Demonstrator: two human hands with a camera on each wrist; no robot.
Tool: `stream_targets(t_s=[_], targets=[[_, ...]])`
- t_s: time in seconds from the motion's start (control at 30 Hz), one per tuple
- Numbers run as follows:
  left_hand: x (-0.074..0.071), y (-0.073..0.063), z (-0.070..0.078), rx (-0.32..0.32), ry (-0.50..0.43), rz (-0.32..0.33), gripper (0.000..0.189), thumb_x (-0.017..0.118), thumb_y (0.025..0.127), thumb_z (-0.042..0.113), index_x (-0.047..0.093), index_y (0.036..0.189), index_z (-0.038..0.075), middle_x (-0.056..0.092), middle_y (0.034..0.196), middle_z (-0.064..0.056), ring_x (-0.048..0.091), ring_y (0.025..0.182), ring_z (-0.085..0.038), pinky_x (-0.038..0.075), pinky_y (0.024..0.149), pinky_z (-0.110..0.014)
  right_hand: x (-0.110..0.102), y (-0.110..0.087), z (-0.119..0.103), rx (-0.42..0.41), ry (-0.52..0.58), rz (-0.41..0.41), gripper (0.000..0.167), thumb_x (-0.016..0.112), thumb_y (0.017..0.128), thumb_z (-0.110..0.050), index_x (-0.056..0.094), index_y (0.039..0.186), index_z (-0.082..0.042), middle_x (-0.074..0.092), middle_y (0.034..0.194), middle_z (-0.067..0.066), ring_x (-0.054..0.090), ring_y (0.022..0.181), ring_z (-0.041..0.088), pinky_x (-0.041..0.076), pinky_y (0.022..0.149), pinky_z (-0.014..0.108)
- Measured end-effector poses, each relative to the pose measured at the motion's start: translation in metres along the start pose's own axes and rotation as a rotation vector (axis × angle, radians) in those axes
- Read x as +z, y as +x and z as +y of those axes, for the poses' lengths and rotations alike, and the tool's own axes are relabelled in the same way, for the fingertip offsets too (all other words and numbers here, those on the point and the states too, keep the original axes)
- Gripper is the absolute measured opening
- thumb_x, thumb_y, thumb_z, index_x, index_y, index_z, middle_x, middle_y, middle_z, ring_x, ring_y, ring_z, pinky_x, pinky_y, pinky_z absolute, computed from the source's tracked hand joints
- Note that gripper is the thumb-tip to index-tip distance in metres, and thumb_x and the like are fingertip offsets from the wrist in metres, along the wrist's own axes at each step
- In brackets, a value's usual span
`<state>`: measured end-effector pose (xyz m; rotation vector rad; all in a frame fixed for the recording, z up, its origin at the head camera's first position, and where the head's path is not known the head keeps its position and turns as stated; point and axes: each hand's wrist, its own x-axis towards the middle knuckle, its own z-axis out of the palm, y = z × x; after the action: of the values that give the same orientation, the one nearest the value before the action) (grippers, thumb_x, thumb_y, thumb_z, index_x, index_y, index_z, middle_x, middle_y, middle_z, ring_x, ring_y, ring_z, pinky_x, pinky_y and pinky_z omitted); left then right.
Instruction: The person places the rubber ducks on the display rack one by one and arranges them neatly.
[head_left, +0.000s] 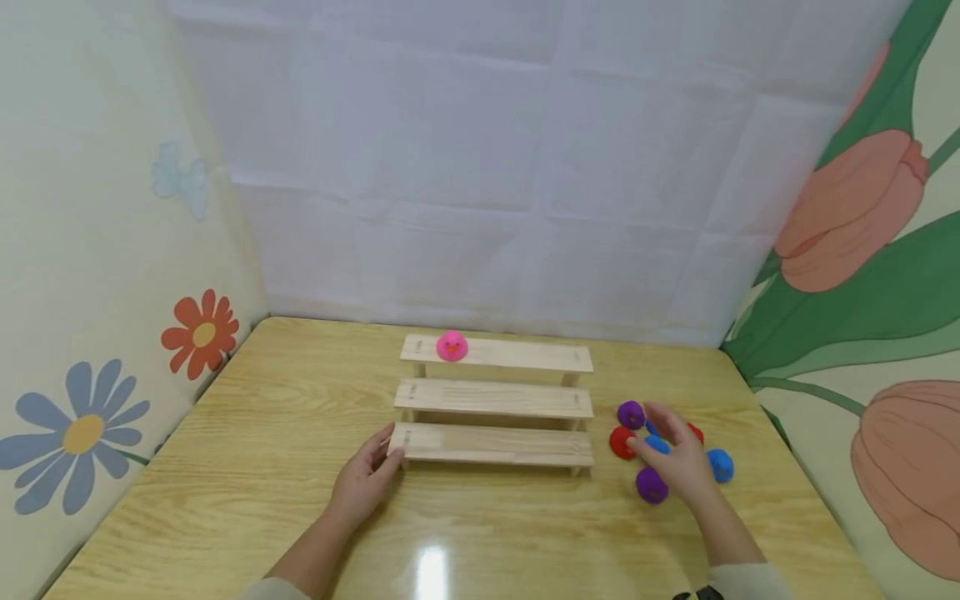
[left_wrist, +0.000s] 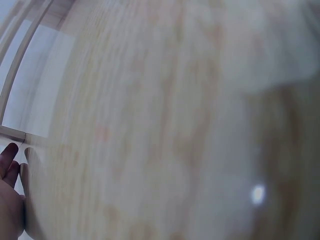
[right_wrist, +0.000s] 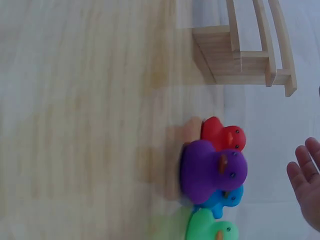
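Reaching over a group of toy ducks, the right hand [head_left: 684,454] has its fingers relaxed and spread, and the right wrist view shows nothing between them. In the head view its thumb overlaps a red duck [head_left: 621,442]; whether it touches cannot be told. The left hand [head_left: 362,485] is at the left end of the lowest board of a 3-tier wooden rack [head_left: 495,398], perhaps to steady it; whether it grips or only rests there is unclear. The step in hand looks like picking up 1 duck. Such a move would call for fingers closing round a single body without nudging its neighbours, since the group sits tightly together.

No container shows. The rack bears 1 pink duck [head_left: 452,346], near the left end of its top board. On the table [head_left: 262,433], right of the rack, are 2 purple ducks [head_left: 651,485], several red and blue ducks [head_left: 721,467], and a green duck [right_wrist: 210,226].
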<state>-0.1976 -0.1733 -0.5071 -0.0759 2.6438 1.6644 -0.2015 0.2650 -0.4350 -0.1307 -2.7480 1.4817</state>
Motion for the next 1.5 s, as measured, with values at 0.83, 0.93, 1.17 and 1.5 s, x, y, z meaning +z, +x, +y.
stream_targets(t_s=[0.83,0.93,1.17,1.5], targets=[[0.000,0.001,-0.003,0.003,-0.007,-0.009,0.059,0.053,0.102,0.036,0.035,0.152,0.011,0.050,0.144,-0.023,0.048,0.134,-0.038,0.040,0.111,-0.051,-0.003,-0.024,0.041,0.083,-0.100,-0.055,0.066,0.073,0.089,-0.025,0.043,0.145,-0.004,0.045,0.148,0.023,0.040,0.138,0.041,0.032,0.115,0.057],[0.000,0.001,-0.003,0.005,-0.009,-0.008,0.059,0.053,0.102,0.036,0.035,0.152,0.011,0.051,0.144,-0.023,0.048,0.134,-0.038,0.040,0.111,-0.051,-0.002,-0.025,0.044,0.073,-0.105,-0.059,0.067,0.074,0.088,-0.024,0.044,0.144,-0.002,0.046,0.146,0.025,0.042,0.137,0.042,0.033,0.114,0.056],[0.000,0.001,-0.003,0.003,-0.008,-0.008,0.059,0.053,0.102,0.035,0.035,0.152,0.011,0.050,0.144,-0.023,0.048,0.135,-0.038,0.039,0.112,-0.051,-0.001,-0.026,0.053,0.008,-0.145,-0.064,0.063,0.077,0.085,-0.020,0.050,0.138,0.001,0.053,0.139,0.026,0.049,0.130,0.042,0.041,0.109,0.054],[0.000,0.001,-0.002,-0.004,-0.016,-0.010,0.059,0.053,0.102,0.035,0.034,0.152,0.011,0.051,0.144,-0.022,0.048,0.135,-0.037,0.039,0.111,-0.050,0.000,-0.029,0.061,-0.005,-0.155,-0.081,0.058,0.080,0.081,-0.012,0.056,0.132,0.001,0.060,0.130,0.024,0.055,0.123,0.040,0.047,0.103,0.052]])
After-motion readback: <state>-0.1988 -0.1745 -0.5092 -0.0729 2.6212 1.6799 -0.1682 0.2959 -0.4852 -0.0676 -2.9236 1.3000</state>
